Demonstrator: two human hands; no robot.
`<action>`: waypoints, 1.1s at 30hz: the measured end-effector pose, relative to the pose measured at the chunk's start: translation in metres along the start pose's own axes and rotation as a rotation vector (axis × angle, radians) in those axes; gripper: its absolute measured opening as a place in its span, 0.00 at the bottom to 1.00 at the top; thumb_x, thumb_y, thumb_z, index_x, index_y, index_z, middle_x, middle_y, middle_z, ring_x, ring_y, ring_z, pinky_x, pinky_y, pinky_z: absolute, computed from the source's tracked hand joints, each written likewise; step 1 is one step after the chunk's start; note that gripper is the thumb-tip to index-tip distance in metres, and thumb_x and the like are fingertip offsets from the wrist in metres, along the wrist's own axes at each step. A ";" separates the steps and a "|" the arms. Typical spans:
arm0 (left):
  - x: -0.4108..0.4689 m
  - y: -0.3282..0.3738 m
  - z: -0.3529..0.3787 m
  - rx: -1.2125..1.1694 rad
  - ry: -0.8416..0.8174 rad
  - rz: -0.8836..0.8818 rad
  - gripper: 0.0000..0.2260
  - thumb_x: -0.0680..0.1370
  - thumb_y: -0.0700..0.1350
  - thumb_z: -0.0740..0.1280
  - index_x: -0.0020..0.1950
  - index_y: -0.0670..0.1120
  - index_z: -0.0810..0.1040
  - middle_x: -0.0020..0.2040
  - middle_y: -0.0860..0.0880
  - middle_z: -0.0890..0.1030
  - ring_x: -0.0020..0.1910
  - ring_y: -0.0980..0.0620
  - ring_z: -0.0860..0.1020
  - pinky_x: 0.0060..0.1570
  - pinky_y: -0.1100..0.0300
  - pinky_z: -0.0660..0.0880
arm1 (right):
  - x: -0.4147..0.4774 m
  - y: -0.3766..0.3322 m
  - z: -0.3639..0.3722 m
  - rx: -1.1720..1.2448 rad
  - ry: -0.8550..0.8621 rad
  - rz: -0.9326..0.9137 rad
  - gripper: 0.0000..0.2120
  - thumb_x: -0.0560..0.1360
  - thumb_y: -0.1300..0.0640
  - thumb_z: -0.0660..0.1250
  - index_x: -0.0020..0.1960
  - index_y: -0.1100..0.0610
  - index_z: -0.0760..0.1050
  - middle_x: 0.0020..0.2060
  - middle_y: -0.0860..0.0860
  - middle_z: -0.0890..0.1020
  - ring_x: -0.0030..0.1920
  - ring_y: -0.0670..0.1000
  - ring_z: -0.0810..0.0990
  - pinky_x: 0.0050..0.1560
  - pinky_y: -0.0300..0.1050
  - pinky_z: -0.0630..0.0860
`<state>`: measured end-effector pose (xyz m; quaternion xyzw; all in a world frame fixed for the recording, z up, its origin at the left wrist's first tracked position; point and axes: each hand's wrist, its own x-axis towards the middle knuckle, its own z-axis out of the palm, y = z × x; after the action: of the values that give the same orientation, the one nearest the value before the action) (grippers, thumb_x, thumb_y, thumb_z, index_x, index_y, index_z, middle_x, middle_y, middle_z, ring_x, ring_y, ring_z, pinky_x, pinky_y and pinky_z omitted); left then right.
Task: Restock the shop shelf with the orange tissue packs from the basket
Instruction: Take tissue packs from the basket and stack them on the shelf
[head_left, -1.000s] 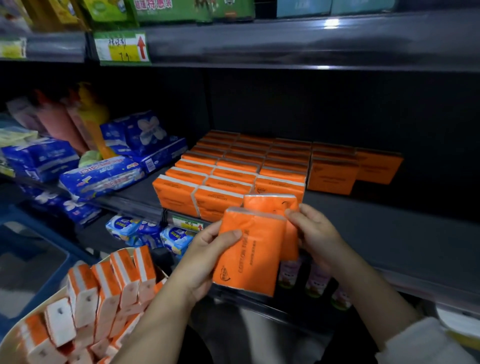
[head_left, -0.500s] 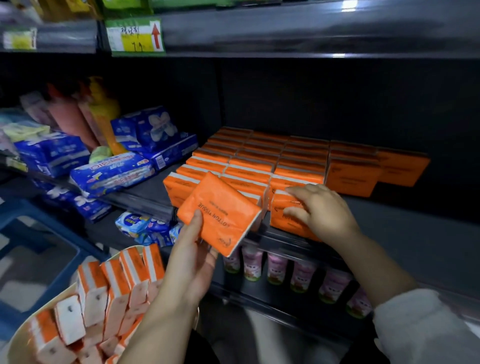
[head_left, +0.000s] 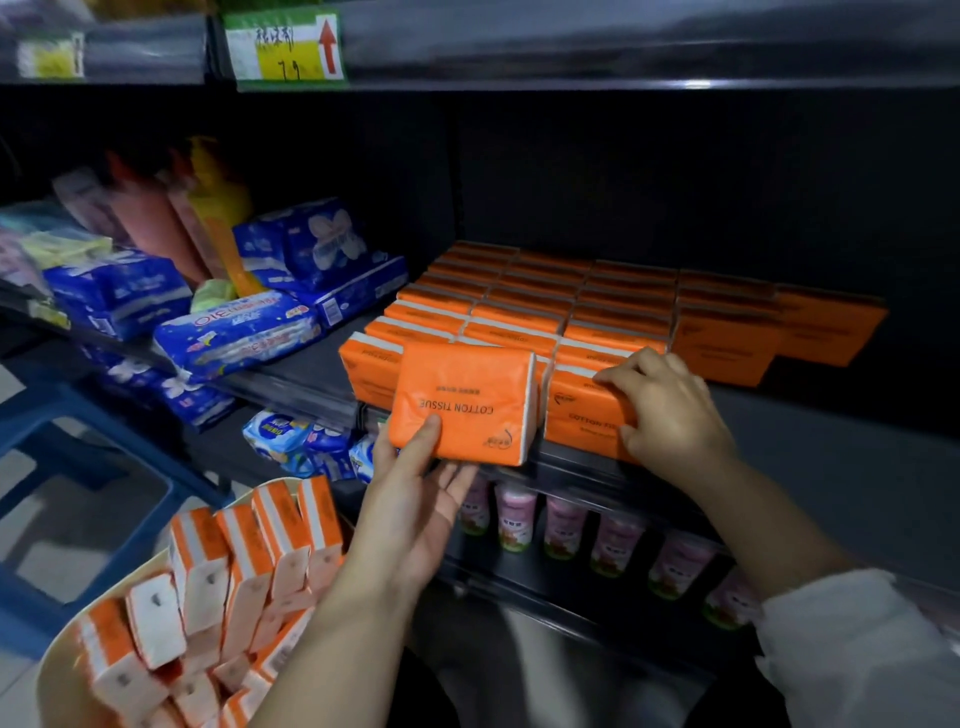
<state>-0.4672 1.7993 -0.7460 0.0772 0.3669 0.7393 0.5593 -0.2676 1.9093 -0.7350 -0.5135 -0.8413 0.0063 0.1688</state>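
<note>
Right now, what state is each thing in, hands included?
Left hand, pinches loose pack, thumb on its face.
Loose pack, held at the shelf front, print upside down.
Right hand, grips front pack, fingers curled over its top.
Front pack, stands at the shelf edge.
Shelf, partly stocked with rows of packs.
Basket, loaded with spare packs standing on end.

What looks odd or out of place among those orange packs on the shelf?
The held pack, gripped by the left hand, is upside down: its COTTON TISSUE lettering reads inverted, while the neighbouring pack under the right hand reads upright. The shelved rows look tidy.
</note>
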 end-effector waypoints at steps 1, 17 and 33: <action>-0.001 0.000 0.000 0.003 -0.007 -0.003 0.19 0.77 0.40 0.65 0.68 0.50 0.70 0.56 0.44 0.82 0.49 0.47 0.83 0.46 0.54 0.81 | 0.000 0.000 0.002 0.007 0.002 0.004 0.28 0.70 0.66 0.67 0.68 0.49 0.69 0.58 0.48 0.71 0.61 0.51 0.65 0.62 0.46 0.62; -0.013 -0.030 0.004 0.905 -0.315 0.451 0.19 0.68 0.37 0.76 0.54 0.48 0.75 0.45 0.51 0.83 0.45 0.59 0.81 0.48 0.65 0.75 | -0.019 -0.016 -0.031 0.756 0.090 -0.021 0.20 0.70 0.45 0.69 0.61 0.43 0.73 0.56 0.44 0.76 0.59 0.45 0.74 0.59 0.35 0.67; -0.002 -0.025 0.002 1.389 -0.090 0.862 0.19 0.76 0.52 0.66 0.64 0.45 0.76 0.59 0.53 0.74 0.63 0.52 0.70 0.61 0.68 0.59 | -0.065 0.014 -0.028 0.688 0.058 0.280 0.17 0.63 0.61 0.77 0.45 0.51 0.73 0.42 0.53 0.79 0.44 0.53 0.78 0.47 0.47 0.75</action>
<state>-0.4462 1.8010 -0.7597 0.5699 0.6565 0.4900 0.0649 -0.2203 1.8552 -0.7294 -0.5368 -0.7064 0.2970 0.3530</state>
